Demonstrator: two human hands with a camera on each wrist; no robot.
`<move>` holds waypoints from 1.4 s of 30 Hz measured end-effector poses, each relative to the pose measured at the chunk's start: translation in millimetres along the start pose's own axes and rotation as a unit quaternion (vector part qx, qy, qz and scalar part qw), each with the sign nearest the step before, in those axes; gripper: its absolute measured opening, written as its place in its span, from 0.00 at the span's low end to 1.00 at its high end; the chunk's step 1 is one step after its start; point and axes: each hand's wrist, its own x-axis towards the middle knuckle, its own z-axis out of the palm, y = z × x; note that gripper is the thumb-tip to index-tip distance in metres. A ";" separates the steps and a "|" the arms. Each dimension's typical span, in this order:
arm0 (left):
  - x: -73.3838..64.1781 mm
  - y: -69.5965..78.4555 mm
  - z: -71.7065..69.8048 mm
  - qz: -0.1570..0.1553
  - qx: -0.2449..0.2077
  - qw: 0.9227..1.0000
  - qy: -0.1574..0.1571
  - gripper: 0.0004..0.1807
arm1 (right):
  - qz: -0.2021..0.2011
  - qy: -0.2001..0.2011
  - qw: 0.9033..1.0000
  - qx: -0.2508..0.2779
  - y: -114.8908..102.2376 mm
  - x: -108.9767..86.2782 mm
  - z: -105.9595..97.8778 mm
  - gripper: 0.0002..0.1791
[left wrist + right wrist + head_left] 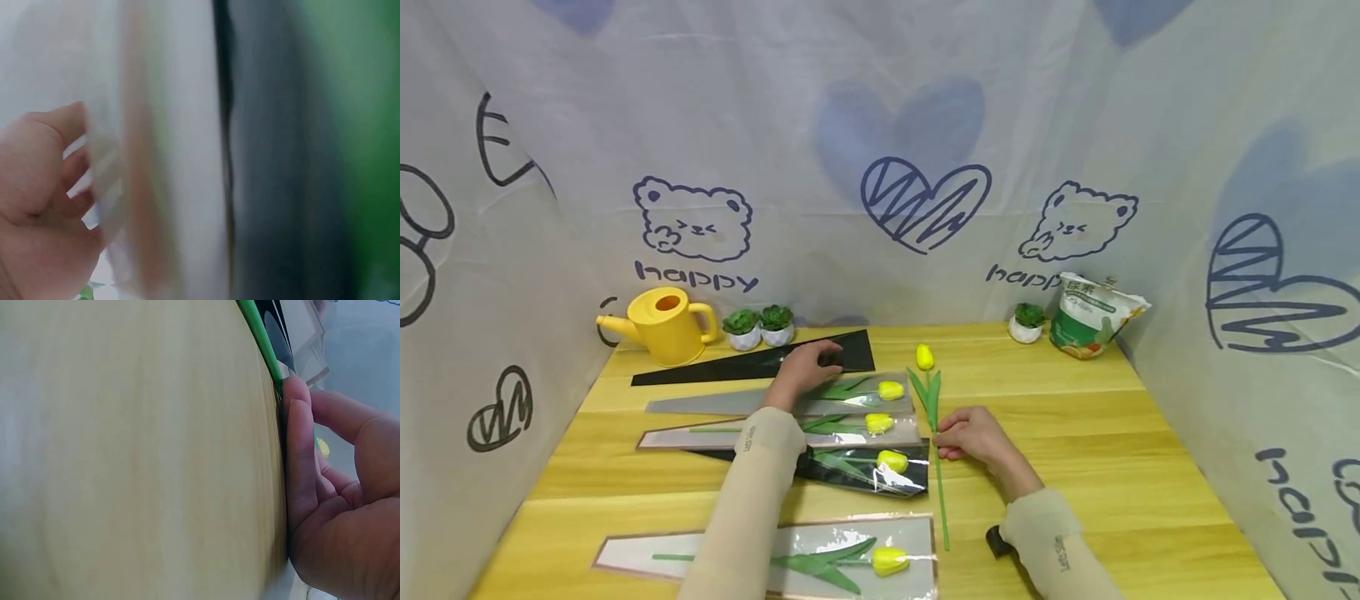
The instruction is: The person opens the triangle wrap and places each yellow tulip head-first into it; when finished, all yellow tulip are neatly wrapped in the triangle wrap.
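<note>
My right hand pinches the green stem of a yellow artificial tulip between thumb and fingers. The tulip lies lengthwise on the table, its bloom toward the back wall. The right wrist view shows the same hand low at the tabletop, fingertips on the stem. My left hand is at a black flower sleeve at the back, fingers loosely bent; whether they touch it is unclear. In the left wrist view, blurred sleeves stand close beside the hand. Below that hand lies a grey sleeve with a tulip inside.
Nearer lie a pink-edged sleeve, a black sleeve and a white pink-edged sleeve, each holding a yellow tulip. Along the back stand a yellow watering can, several small potted succulents and a green-white bag.
</note>
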 end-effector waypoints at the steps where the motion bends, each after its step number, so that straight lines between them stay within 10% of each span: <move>1: -0.7 1.1 -0.7 -0.004 0.006 1.000 -0.010 0.25 | -0.001 0.001 1.000 0.000 -0.7 -0.5 -0.4 0.14; 13: 0.4 24.5 -21.1 -0.029 0.073 0.995 -0.055 0.24 | 0.005 0.001 1.000 -0.001 -0.5 2.3 2.0 0.14; 28: 20.8 9.1 17.9 -0.015 -0.053 0.998 0.023 0.22 | 0.004 0.004 1.000 0.001 -1.5 -1.4 1.1 0.14; 42: 16.7 -4.2 31.0 -0.060 -0.141 0.984 0.091 0.14 | 0.010 0.009 1.000 -0.001 -2.1 -0.9 1.8 0.14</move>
